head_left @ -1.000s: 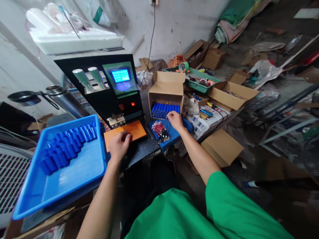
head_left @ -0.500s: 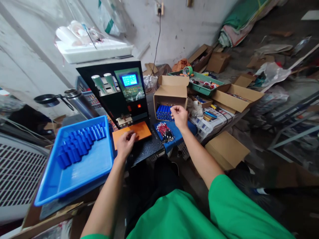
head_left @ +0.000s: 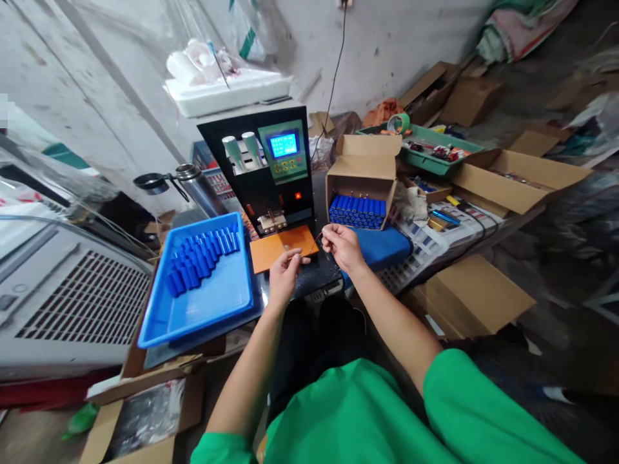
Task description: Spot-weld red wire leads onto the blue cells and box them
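My left hand [head_left: 284, 276] and my right hand [head_left: 341, 245] are held close together in front of the orange plate [head_left: 283, 247] of a black welding machine [head_left: 264, 169]. Each hand pinches an end of a thin wire [head_left: 316, 240] that runs between them. Behind my right hand an open cardboard box [head_left: 363, 175] shows a row of blue battery cells [head_left: 358, 211]. A blue pad [head_left: 382, 246] lies just right of my right hand. To the left, a blue tray [head_left: 203, 287] holds several blue cells [head_left: 200, 259].
A metal flask [head_left: 199, 188] and a small pan stand behind the tray. A green tray [head_left: 438, 153] of parts, open cardboard boxes [head_left: 520, 174] and white strips crowd the right side. A grilled grey unit [head_left: 68, 296] stands at the left. More boxes sit on the floor.
My right hand came back from the box of cells toward the machine with a wire. My left hand lifted off the orange plate and took the wire's other end. The view swung left.
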### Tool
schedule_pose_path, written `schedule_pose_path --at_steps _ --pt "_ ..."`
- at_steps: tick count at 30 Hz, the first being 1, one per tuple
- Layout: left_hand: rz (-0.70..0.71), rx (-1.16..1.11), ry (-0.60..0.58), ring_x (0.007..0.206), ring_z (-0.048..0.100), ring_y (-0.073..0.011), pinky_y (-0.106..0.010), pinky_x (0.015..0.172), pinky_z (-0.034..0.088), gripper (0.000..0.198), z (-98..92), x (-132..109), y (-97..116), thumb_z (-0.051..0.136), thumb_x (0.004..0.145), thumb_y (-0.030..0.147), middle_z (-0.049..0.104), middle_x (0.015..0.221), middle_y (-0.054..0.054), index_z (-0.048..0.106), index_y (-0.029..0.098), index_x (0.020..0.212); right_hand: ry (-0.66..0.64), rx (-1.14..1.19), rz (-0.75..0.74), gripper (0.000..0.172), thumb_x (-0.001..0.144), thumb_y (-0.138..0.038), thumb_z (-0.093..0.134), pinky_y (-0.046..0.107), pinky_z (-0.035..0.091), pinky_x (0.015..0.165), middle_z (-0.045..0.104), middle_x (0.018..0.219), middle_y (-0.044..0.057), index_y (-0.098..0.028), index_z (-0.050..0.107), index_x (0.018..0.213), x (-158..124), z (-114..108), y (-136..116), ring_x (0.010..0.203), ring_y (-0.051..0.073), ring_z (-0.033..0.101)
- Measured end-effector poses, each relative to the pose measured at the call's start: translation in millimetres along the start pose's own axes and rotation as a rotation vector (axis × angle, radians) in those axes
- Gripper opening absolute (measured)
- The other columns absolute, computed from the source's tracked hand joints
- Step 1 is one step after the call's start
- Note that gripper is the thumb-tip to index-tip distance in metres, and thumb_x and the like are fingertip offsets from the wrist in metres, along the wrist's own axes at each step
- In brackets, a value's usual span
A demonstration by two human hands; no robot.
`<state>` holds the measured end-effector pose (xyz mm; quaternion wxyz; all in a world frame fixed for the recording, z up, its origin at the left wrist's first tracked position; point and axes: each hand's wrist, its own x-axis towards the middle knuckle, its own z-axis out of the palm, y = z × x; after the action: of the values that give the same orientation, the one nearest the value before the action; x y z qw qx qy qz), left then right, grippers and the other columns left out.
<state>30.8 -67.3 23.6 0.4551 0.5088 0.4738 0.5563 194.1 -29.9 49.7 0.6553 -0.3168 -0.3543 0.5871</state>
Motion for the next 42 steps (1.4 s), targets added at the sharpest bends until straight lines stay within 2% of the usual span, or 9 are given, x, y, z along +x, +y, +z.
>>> schedule_pose_path --at_steps 5,12,15,19,26,29,32,37,42 --pt "-0.138 -0.079 -0.071 0.05 0.044 -0.0078 -0.023 0.05 0.035 0.056 -1.1 -3 2 0.082 0.07 0.056 0.074 0.074 -0.008 0.07 0.012 0.102 -0.032 0.017 0.025 0.038 0.066 -0.044 0.088 0.019 0.038 0.046 0.057 0.06 -0.004 -0.019 0.063 0.078 -7 4 10 0.05 0.007 0.049" --pt "-0.066 -0.015 -0.01 0.051 0.045 -0.009 -0.024 0.051 0.036 0.045 3.4 -6 2 0.078 0.073 0.056 0.073 0.072 -0.006 0.07 0.015 0.088 -0.06 -0.007 0.074 0.04 0.071 -0.05 0.081 0.02 0.041 0.047 0.058 0.069 -0.003 -0.02 0.06 0.087 -11 6 22 0.056 0.009 0.052" --pt "-0.001 0.068 0.018 0.056 0.051 -0.0108 -0.025 0.056 0.04 0.037 -4.4 -5 -2 0.074 0.078 0.053 0.072 0.073 -0.004 0.068 0.016 0.084 -0.108 -0.095 0.098 0.043 0.072 -0.055 0.079 0.02 0.042 0.048 0.062 0.077 -0.002 -0.02 0.062 0.091 -12 8 31 0.058 0.009 0.055" --pt "0.077 0.226 -0.011 0.064 0.054 -0.0115 -0.025 0.063 0.042 0.029 -20.6 -6 -3 0.066 0.086 0.046 0.068 0.074 -0.002 0.065 0.017 0.08 -0.274 -0.308 0.089 0.042 0.069 -0.056 0.08 0.023 0.042 0.049 0.059 0.065 -0.002 -0.019 0.062 0.079 -16 16 44 0.053 0.01 0.051" --pt "0.05 0.254 -0.036 0.062 0.057 -0.0128 -0.026 0.063 0.046 0.03 -44.1 -16 -4 0.063 0.087 0.046 0.068 0.072 -0.003 0.064 0.017 0.08 -0.346 -0.475 0.022 0.037 0.074 -0.054 0.075 0.028 0.047 0.056 0.063 0.064 0.001 -0.018 0.066 0.075 -20 25 61 0.057 0.014 0.055" --pt "0.092 0.368 0.075 0.073 0.065 -0.0161 -0.029 0.072 0.051 0.025 -68.7 -13 -2 0.061 0.09 0.042 0.071 0.081 -0.005 0.065 0.018 0.086 -0.26 -0.533 -0.065 0.036 0.075 -0.052 0.072 0.03 0.05 0.062 0.066 0.069 0.004 -0.017 0.065 0.074 -10 28 72 0.063 0.017 0.06" --pt "0.074 0.711 0.276 0.086 0.068 -0.0202 -0.032 0.083 0.052 0.018 -112.9 -3 7 0.058 0.092 0.034 0.073 0.094 -0.008 0.067 0.019 0.099 -0.171 -0.599 -0.115 0.037 0.074 -0.054 0.069 0.033 0.052 0.067 0.069 0.073 0.007 -0.017 0.065 0.074 3 30 83 0.068 0.019 0.063" --pt "-0.253 1.389 0.404 0.104 0.066 -0.0341 -0.044 0.089 0.049 0.046 -191.1 17 18 0.064 0.088 0.024 0.061 0.124 -0.021 0.057 0.017 0.132 -0.137 -0.63 -0.09 0.039 0.072 -0.055 0.068 0.036 0.053 0.072 0.072 0.078 0.009 -0.017 0.066 0.076 15 27 98 0.072 0.022 0.067" --pt "-0.271 1.367 0.43 0.091 0.066 -0.0318 -0.044 0.086 0.046 0.038 -216.2 23 9 0.063 0.083 0.011 0.059 0.11 -0.018 0.059 0.013 0.121 -0.146 -0.647 -0.089 0.034 0.074 -0.052 0.067 0.037 0.053 0.073 0.073 0.079 0.009 -0.018 0.067 0.077 13 25 101 0.073 0.022 0.067"
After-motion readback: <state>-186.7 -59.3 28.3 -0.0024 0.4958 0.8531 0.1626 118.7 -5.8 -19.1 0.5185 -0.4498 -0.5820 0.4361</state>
